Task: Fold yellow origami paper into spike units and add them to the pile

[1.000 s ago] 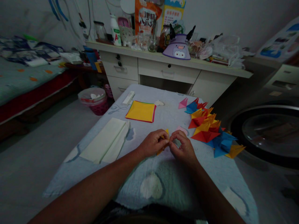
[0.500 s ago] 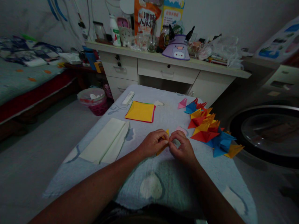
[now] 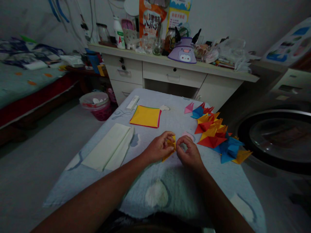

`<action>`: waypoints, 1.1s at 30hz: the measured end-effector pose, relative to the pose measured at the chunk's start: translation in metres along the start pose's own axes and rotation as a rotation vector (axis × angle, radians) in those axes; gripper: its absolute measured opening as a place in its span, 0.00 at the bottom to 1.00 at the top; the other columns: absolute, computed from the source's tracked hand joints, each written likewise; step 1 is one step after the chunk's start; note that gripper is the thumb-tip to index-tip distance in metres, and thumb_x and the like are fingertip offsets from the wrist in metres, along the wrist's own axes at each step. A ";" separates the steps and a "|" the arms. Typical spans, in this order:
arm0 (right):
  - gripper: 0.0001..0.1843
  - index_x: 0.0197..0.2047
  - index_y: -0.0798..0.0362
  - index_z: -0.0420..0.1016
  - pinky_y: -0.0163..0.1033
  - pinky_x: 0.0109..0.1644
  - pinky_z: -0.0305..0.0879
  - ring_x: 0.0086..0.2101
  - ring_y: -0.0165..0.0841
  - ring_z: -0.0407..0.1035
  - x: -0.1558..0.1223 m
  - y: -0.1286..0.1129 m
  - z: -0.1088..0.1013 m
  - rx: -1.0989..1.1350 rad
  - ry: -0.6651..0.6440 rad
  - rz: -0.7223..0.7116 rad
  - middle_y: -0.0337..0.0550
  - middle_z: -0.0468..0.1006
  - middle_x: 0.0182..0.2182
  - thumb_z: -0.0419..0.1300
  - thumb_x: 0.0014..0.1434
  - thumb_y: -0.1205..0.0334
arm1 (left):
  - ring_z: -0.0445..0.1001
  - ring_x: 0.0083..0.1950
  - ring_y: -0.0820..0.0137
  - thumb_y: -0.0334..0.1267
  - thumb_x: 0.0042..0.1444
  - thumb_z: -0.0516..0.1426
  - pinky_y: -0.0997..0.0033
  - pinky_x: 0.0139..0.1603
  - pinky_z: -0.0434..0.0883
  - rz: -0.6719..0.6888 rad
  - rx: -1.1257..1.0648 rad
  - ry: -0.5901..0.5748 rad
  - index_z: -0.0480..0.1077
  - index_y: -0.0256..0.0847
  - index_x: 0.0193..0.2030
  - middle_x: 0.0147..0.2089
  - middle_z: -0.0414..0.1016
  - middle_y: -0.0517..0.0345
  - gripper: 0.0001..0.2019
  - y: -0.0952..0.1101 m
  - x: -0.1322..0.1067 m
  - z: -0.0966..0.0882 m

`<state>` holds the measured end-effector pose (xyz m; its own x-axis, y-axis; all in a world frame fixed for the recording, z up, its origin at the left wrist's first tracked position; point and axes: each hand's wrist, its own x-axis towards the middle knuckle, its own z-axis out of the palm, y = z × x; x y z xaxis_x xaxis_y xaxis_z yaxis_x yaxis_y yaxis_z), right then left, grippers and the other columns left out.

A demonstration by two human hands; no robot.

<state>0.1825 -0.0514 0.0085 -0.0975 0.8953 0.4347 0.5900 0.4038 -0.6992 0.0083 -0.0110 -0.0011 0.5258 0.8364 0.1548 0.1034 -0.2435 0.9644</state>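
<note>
Between my hands is a small folded piece of yellow origami paper, partly hidden by fingers. My left hand holds it from the left, thumb against it and the other fingers loosely curled behind. My right hand has thumb and index finger bent together in a pinch at the paper's right edge. Right of my hands lie several folded paper cranes in red, yellow, blue and pink. Ahead and to the left is a stack of square origami paper, yellow on top.
A pale folded sheet lies left of my hands, and a white narrow box near the table's far left corner. A patterned cloth covers the table. Beyond stand a cluttered white desk, a pink bin and a washing machine.
My left fingers have loosened and lifted a little, showing more of the yellow paper. My right hand stays nearly in place at its edge.
</note>
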 end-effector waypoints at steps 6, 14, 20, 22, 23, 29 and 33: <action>0.07 0.37 0.50 0.67 0.43 0.44 0.62 0.39 0.37 0.66 -0.002 0.001 0.001 -0.001 0.037 0.008 0.40 0.70 0.34 0.57 0.53 0.68 | 0.63 0.27 0.79 0.30 0.48 0.59 0.79 0.28 0.62 -0.023 0.070 0.003 0.68 0.39 0.51 0.38 0.72 0.61 0.21 -0.006 0.004 -0.004; 0.05 0.36 0.49 0.71 0.45 0.44 0.62 0.38 0.39 0.66 -0.001 -0.002 0.010 -0.102 0.012 -0.025 0.43 0.72 0.34 0.62 0.55 0.64 | 0.72 0.34 0.72 0.32 0.52 0.57 0.76 0.33 0.66 0.002 0.074 -0.044 0.71 0.38 0.41 0.37 0.75 0.58 0.09 -0.011 0.006 -0.001; 0.02 0.32 0.50 0.71 0.44 0.42 0.61 0.36 0.37 0.66 0.000 -0.001 0.009 -0.056 0.036 -0.043 0.41 0.71 0.31 0.59 0.57 0.65 | 0.69 0.31 0.73 0.35 0.53 0.58 0.76 0.31 0.63 0.022 0.161 -0.008 0.72 0.38 0.40 0.34 0.74 0.59 0.08 -0.008 0.007 -0.003; 0.03 0.31 0.50 0.71 0.43 0.42 0.62 0.36 0.36 0.66 0.000 -0.001 0.007 -0.011 0.050 -0.030 0.41 0.70 0.31 0.58 0.58 0.65 | 0.67 0.29 0.74 0.35 0.53 0.58 0.76 0.30 0.62 0.033 0.227 0.000 0.73 0.38 0.38 0.32 0.72 0.60 0.06 -0.006 0.007 -0.004; 0.04 0.31 0.50 0.71 0.43 0.42 0.62 0.36 0.36 0.65 -0.001 -0.002 0.006 0.013 0.059 -0.023 0.41 0.70 0.30 0.58 0.58 0.65 | 0.66 0.29 0.74 0.35 0.53 0.58 0.76 0.30 0.61 0.041 0.252 0.000 0.73 0.38 0.36 0.31 0.70 0.60 0.05 -0.005 0.007 -0.005; 0.04 0.30 0.50 0.72 0.42 0.42 0.61 0.35 0.34 0.65 -0.003 0.003 -0.001 0.157 0.126 0.036 0.38 0.67 0.30 0.60 0.57 0.64 | 0.67 0.34 0.72 0.34 0.53 0.58 0.75 0.33 0.62 0.102 0.261 0.006 0.73 0.39 0.36 0.36 0.68 0.59 0.05 -0.004 0.007 -0.011; 0.04 0.31 0.49 0.73 0.41 0.46 0.60 0.38 0.35 0.65 -0.003 0.008 -0.002 0.273 0.126 0.049 0.39 0.69 0.32 0.60 0.58 0.61 | 0.68 0.38 0.70 0.37 0.55 0.57 0.73 0.38 0.64 0.151 0.174 0.015 0.72 0.38 0.37 0.40 0.68 0.56 0.07 -0.009 0.007 -0.013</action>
<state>0.1893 -0.0509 0.0027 0.0355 0.8914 0.4519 0.3527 0.4119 -0.8402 -0.0001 0.0036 -0.0053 0.5340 0.7908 0.2992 0.1688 -0.4464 0.8787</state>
